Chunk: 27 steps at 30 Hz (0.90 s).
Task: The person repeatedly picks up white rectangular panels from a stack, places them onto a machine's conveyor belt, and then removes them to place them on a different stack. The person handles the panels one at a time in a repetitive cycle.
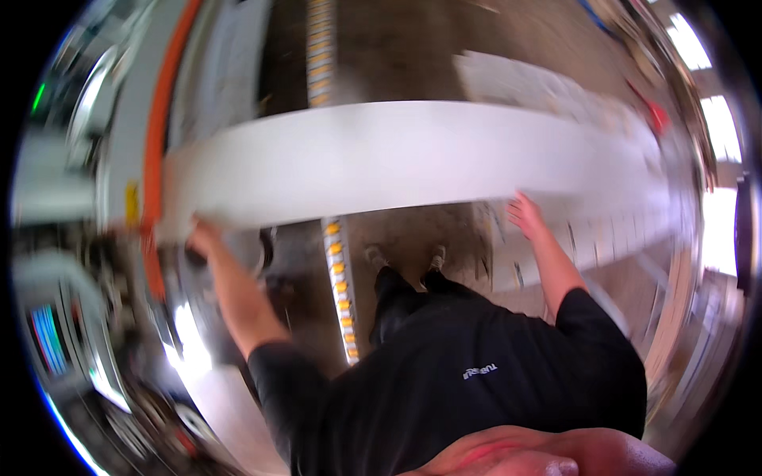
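A long white board (373,155) lies across the view in front of me, its near edge towards my body. Its left end reaches the orange-edged machine. At the board's near left corner, my left hand (205,237) is closed on the edge; motion smears its fingers. Farther right, my right hand (526,214) meets the same near edge, with bent fingers and one fingertip over the board's rim. What lies beneath the board at that hand is hidden.
An orange strip (165,103) borders the machine at left. A roller rail (339,278) with yellow rollers passes under the board. Pale stacked boards (583,242) stand at right. A lit screen (49,339) shows at lower left. My shoes (378,256) are on the floor.
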Tool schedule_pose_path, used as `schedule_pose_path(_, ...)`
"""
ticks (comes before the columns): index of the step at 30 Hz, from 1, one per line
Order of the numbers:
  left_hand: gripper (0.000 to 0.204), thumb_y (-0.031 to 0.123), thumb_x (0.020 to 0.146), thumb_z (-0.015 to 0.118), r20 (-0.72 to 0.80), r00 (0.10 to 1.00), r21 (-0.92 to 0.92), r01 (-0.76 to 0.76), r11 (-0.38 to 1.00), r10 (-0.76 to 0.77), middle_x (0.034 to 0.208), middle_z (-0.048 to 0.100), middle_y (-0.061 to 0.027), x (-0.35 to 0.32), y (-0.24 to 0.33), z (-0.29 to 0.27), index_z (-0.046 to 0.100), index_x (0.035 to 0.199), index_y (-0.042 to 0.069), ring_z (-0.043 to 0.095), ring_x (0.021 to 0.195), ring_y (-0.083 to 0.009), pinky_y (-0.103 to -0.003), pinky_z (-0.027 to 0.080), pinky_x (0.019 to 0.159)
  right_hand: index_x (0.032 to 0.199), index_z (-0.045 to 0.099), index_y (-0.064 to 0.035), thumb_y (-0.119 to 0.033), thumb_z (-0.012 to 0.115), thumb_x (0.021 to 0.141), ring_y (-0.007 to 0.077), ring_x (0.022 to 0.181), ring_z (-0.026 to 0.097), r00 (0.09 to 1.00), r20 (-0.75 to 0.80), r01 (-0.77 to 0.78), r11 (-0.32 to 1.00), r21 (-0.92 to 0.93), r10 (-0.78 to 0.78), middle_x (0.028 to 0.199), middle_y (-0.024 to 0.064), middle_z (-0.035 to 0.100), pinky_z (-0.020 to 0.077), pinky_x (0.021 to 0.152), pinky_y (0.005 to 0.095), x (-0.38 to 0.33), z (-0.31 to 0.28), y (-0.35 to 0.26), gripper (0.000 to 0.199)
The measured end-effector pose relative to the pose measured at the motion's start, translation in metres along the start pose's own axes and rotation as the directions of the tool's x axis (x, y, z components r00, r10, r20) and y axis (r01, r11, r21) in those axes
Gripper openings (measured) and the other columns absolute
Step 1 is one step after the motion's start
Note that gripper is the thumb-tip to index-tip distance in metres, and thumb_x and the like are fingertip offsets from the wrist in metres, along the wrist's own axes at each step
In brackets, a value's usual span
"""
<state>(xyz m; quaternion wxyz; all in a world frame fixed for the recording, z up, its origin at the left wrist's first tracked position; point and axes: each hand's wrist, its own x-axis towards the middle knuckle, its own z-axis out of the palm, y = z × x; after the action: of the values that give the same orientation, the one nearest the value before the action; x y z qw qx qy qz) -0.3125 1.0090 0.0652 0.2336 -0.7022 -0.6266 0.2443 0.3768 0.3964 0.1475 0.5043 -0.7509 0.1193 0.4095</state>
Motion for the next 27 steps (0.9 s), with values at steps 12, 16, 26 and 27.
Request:
schedule_pose_path(12,0.035,0.009,0.099,0.060,-0.063,0.981,-0.400,0.144,-0.905,0.184,0.117,0.064,-0.0102,-0.204,0.181,-0.295,0.059,0.132,-0.002,0.062,0.099,-0.0194,-0.034,0.052,0.083,0.099,0.071,-0.0034,-0.034,0.067,0.095,0.0182,0.075,0.072,0.993,0.082,0.117,0.800,-0.589,-0.085,0.083,0.0075,0.074,0.0570,0.070,0.0347,-0.135,-0.106,0.204,0.032)
schedule_pose_path(16,0.027,0.006,0.100,0.063,-0.475,0.587,-0.870,-0.201,-0.450,0.656,0.114,0.070,-0.0062,-0.306,0.304,-0.359,0.066,0.127,0.002,0.069,0.099,-0.0173,-0.028,0.056,0.088,0.107,0.072,-0.0040,-0.034,0.066,0.094,0.0186,0.075,0.072,0.980,0.020,-0.170,0.889,-0.424,0.197,0.087,0.0073,0.074,0.0573,0.062,0.0352,-0.108,-0.160,0.324,0.034)
schedule_pose_path(26,0.043,0.037,0.094,0.067,-0.142,0.003,-0.722,-0.685,-0.102,0.990,0.113,0.075,-0.0147,-0.388,0.490,-0.395,0.067,0.127,0.009,0.071,0.107,-0.0307,-0.038,0.055,0.092,0.117,0.068,-0.0024,-0.035,0.063,0.096,0.0183,0.076,0.071,0.977,-0.024,-0.215,0.969,-0.124,0.214,0.097,0.0075,0.074,0.0564,0.062,0.0335,-0.049,-0.168,0.317,0.039)
schedule_pose_path(27,0.044,0.037,0.094,0.067,-0.116,-0.003,-0.700,-0.709,-0.084,0.993,0.113,0.075,-0.0150,-0.389,0.505,-0.400,0.066,0.127,0.009,0.071,0.108,-0.0314,-0.039,0.054,0.092,0.113,0.068,-0.0031,-0.036,0.065,0.095,0.0181,0.077,0.070,0.993,-0.053,-0.109,0.985,-0.136,0.102,0.095,0.0078,0.073,0.0562,0.064,0.0337,-0.035,-0.167,0.311,0.038)
